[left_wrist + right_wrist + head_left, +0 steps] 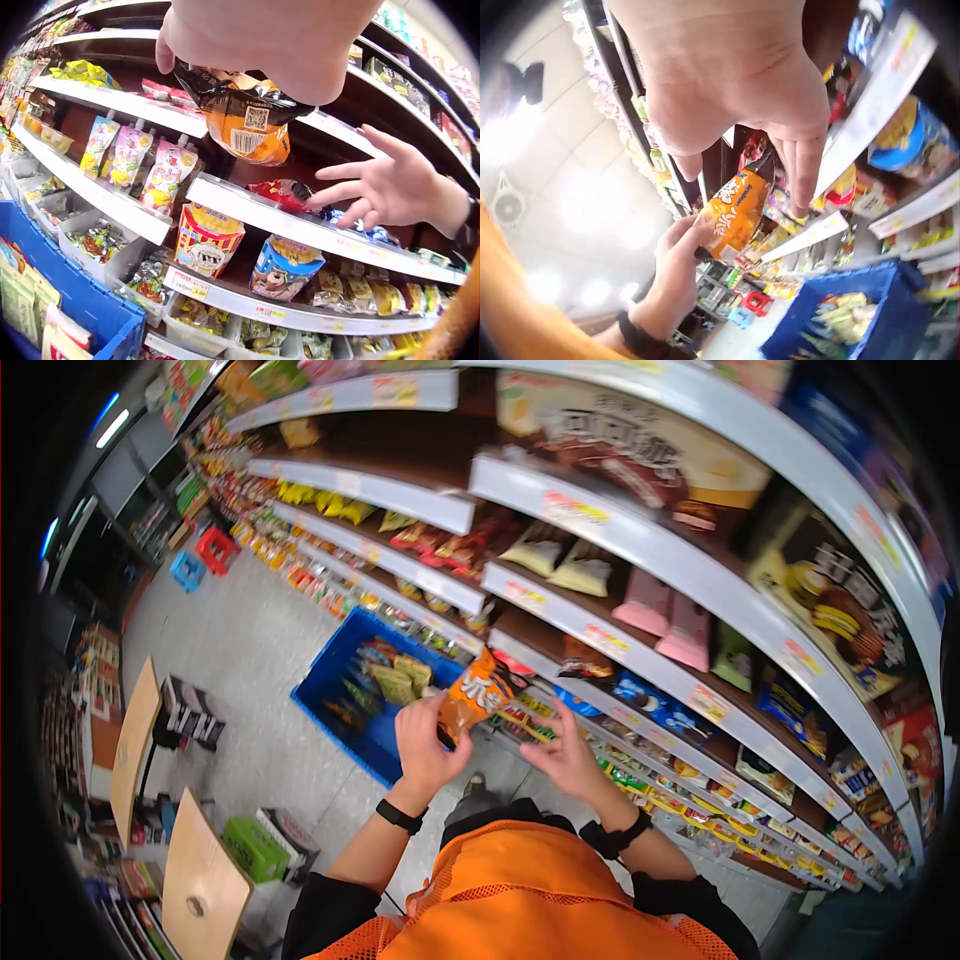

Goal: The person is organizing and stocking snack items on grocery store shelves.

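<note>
An orange and black snack bag (pixel 478 688) is pinched by its edge in my left hand (pixel 425 745), in front of the shelves. Its back, with a barcode and a square code, shows in the left wrist view, where the bag (pixel 251 131) hangs below the hand. Just to the right, my right hand (pixel 567 755) is apart from the bag, fingers spread and holding nothing. Behind the bag, a red snack packet (pixel 279 196) lies on a shelf. Below and to the left, a blue crate (pixel 375 740) on the floor contains several green and pale packets (pixel 400 678).
Shelves with white price rails (pixel 590 630) run along the right side, stocked with bagged and boxed snacks. To the left stand wooden-topped tables (pixel 205 870) and a green box (pixel 255 848). A red stool (pixel 215 548) and a blue stool (pixel 187 571) stand farther down the aisle.
</note>
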Demonstrator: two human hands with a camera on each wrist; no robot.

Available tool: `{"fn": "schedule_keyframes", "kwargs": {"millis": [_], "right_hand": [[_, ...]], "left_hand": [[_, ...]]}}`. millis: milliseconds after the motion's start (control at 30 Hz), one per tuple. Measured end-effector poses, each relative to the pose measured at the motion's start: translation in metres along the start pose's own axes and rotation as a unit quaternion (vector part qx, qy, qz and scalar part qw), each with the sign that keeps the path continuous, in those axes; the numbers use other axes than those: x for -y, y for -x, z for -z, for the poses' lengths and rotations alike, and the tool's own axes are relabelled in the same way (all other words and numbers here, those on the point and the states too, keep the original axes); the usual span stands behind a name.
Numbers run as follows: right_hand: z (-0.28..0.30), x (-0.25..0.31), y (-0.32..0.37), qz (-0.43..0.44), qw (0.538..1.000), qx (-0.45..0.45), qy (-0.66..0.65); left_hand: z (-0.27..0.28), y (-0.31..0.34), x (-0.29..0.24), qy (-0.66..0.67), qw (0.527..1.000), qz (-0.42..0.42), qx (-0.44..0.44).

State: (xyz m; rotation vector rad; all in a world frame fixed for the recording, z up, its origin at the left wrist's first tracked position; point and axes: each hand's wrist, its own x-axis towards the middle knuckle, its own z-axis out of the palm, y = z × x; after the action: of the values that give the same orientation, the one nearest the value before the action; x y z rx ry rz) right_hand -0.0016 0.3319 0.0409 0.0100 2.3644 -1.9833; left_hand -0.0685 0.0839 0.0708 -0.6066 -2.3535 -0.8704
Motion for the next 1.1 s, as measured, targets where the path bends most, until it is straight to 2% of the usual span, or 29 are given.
{"fn": "schedule_keyframes", "kwargs": {"millis": [33, 167, 200, 267, 367, 433, 500, 533, 567, 600, 633, 667, 700, 767, 800, 833, 933, 967, 1033, 1100], "right_hand": [[-0.014, -0.017, -0.021, -0.015, 0.999, 0.022, -0.038], [-0.061, -0.017, -0.085, -0.210, 0.953, 0.144, -0.161], [-0.076, -0.029, -0.096, -0.214, 0.950, 0.153, -0.167], [-0.102, -0.055, -0.115, -0.275, 0.928, 0.199, -0.158], [-0.144, -0.073, -0.129, -0.324, 0.913, 0.177, -0.174], [-0.168, -0.095, -0.143, -0.353, 0.900, 0.196, -0.162], [-0.185, -0.108, -0.158, -0.359, 0.891, 0.248, -0.124], [-0.194, -0.109, -0.163, -0.353, 0.903, 0.236, -0.069], [-0.198, -0.112, -0.164, -0.358, 0.902, 0.228, -0.075], [-0.199, -0.119, -0.167, -0.274, 0.937, 0.212, 0.048], [-0.200, -0.120, -0.170, -0.186, 0.948, 0.192, 0.173], [-0.198, -0.120, -0.169, -0.172, 0.956, 0.165, 0.173], [-0.194, -0.119, -0.167, -0.175, 0.956, 0.156, 0.177], [-0.184, -0.116, -0.159, -0.197, 0.958, 0.168, 0.120], [-0.178, -0.113, -0.152, -0.196, 0.953, 0.181, 0.141], [-0.171, -0.110, -0.145, -0.201, 0.952, 0.178, 0.144], [-0.154, -0.099, -0.116, -0.214, 0.936, 0.166, 0.223], [-0.149, -0.097, -0.107, -0.222, 0.934, 0.162, 0.230], [-0.136, -0.096, -0.084, -0.259, 0.933, 0.130, 0.213], [-0.126, -0.095, -0.062, -0.278, 0.928, 0.096, 0.230]], "left_hand": [[0.009, 0.009, 0.008, 0.000, 1.000, -0.011, 0.012], [0.027, 0.046, 0.048, 0.014, 0.998, 0.039, 0.056], [0.033, 0.052, 0.056, 0.013, 0.995, 0.063, 0.071], [0.039, 0.061, 0.075, 0.009, 0.989, 0.100, 0.105], [0.048, 0.075, 0.113, 0.004, 0.974, 0.161, 0.161], [0.054, 0.080, 0.138, 0.008, 0.962, 0.193, 0.192], [0.053, 0.083, 0.163, 0.004, 0.950, 0.217, 0.222], [0.053, 0.082, 0.179, 0.003, 0.947, 0.226, 0.228], [0.051, 0.081, 0.195, 0.007, 0.946, 0.221, 0.238], [0.045, 0.081, 0.212, -0.020, 0.932, 0.233, 0.277], [0.036, 0.082, 0.230, -0.047, 0.917, 0.243, 0.313], [0.024, 0.082, 0.249, -0.079, 0.881, 0.269, 0.382], [0.009, 0.083, 0.265, -0.072, 0.882, 0.263, 0.384], [-0.024, 0.087, 0.292, -0.133, 0.789, 0.319, 0.507], [-0.048, 0.096, 0.310, -0.142, 0.746, 0.329, 0.561], [-0.069, 0.102, 0.321, -0.137, 0.746, 0.326, 0.564], [-0.125, 0.129, 0.335, -0.186, 0.671, 0.344, 0.629], [-0.143, 0.139, 0.338, -0.177, 0.673, 0.340, 0.633], [-0.179, 0.169, 0.346, -0.203, 0.638, 0.369, 0.645], [-0.206, 0.195, 0.352, -0.201, 0.626, 0.394, 0.642]]}}
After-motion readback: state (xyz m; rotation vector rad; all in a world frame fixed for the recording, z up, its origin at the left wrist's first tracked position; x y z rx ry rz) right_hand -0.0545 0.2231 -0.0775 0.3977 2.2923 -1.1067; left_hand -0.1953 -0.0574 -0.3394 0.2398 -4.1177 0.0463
